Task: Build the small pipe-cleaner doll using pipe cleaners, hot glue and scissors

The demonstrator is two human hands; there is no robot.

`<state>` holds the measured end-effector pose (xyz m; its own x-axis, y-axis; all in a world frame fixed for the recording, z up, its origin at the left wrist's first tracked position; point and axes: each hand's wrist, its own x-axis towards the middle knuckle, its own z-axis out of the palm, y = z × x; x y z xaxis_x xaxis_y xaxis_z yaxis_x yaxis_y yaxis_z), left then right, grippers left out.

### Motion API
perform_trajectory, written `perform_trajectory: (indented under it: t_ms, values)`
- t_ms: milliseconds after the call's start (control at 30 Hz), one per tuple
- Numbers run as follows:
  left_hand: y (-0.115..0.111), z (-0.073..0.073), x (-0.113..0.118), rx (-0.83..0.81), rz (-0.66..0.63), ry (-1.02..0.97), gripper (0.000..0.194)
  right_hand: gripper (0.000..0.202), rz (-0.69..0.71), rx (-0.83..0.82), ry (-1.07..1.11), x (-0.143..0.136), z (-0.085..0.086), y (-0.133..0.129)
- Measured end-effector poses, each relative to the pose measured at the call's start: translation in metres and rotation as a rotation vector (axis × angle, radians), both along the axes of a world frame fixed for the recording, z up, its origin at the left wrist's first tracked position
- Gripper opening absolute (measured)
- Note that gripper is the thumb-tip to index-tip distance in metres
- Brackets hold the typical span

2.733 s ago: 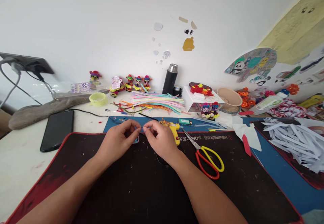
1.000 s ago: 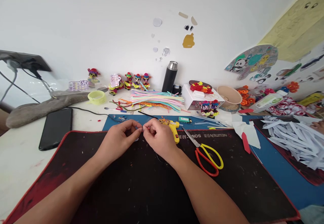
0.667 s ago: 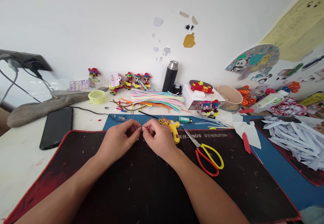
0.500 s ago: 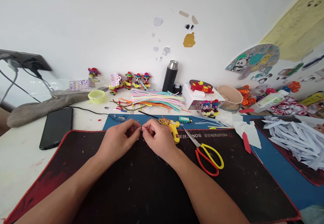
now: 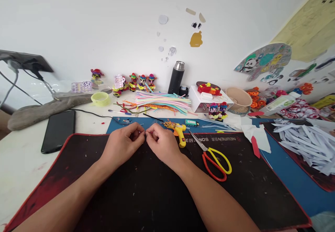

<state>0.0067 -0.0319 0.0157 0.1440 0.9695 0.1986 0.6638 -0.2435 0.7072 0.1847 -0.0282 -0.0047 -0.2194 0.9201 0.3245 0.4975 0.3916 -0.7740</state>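
My left hand (image 5: pixel 123 144) and my right hand (image 5: pixel 162 144) meet at their fingertips above the black mat (image 5: pixel 141 190). Each one pinches at something tiny and dark between them, too small to name. Just behind my right hand lies a yellow glue gun (image 5: pixel 179 133), partly covered by that hand. To its right, scissors (image 5: pixel 215 158) with one red and one yellow handle rest on the mat, blades pointing away to the upper left. Pastel fuzzy stems (image 5: pixel 162 101) are piled behind my hands.
A phone (image 5: pixel 58 131) and a yellow tape roll (image 5: pixel 101 99) lie left. At the back stand small figures (image 5: pixel 133 81), a black flask (image 5: pixel 176 78) and a white box (image 5: pixel 209 101). White paper strips (image 5: pixel 306 146) are heaped right.
My right hand has shifted very slightly left, and the reddish bit seen at the fingertips before no longer shows. The view has tilted a little.
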Motion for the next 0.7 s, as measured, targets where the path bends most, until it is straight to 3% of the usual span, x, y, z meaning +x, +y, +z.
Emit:
perform_trajectory:
  t_ms: [267,400,567,700]
  values:
    - [0.0,0.0,0.002,-0.03,0.031,-0.003,0.025,0.012,-0.031,0.047,-0.079,-0.003,-0.006,0.001]
    - [0.0,0.001,0.001,-0.049,-0.012,-0.049,0.024,0.012,-0.026,0.035,-0.027,-0.003,-0.004,-0.001]
    - [0.003,0.014,-0.004,-0.179,-0.102,-0.265,0.035,0.014,-0.014,0.026,0.068,0.002,0.002,0.001]
    - [0.008,0.024,-0.008,-0.287,-0.104,-0.343,0.043,0.014,0.002,0.044,0.055,0.005,0.004,0.002]
